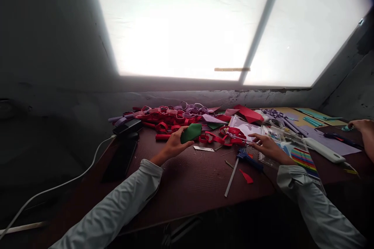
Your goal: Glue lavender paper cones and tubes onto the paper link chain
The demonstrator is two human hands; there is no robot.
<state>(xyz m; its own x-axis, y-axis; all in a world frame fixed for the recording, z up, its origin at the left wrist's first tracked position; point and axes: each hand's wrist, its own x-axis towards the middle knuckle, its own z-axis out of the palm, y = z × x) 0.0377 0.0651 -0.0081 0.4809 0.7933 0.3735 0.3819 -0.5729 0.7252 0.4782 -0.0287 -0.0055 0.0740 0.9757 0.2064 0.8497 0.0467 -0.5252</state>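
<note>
My left hand (173, 148) grips a folded piece of green paper (191, 133) between thumb and fingers, raised a little over the table. My right hand (270, 148) is closed on a thin, pale, stick-like thing (238, 137) whose kind I cannot make out; it points left across the red paper loops (236, 132). Just below that hand lies a blue glue gun (244, 155) with a long clear glue stick (232, 178) at its back. A small white strip (203, 148), perhaps a blade, rests between my hands. A red paper scrap (246, 176) lies near the glue gun.
Red and purple paper chains (166, 114) heap along the back. On the left lie a black phone (121, 159) and a dark box with a white cable (87, 171). A colour-striped packet (305, 161) and a white tool (323, 149) sit right. Another person's hand (364, 126) is far right.
</note>
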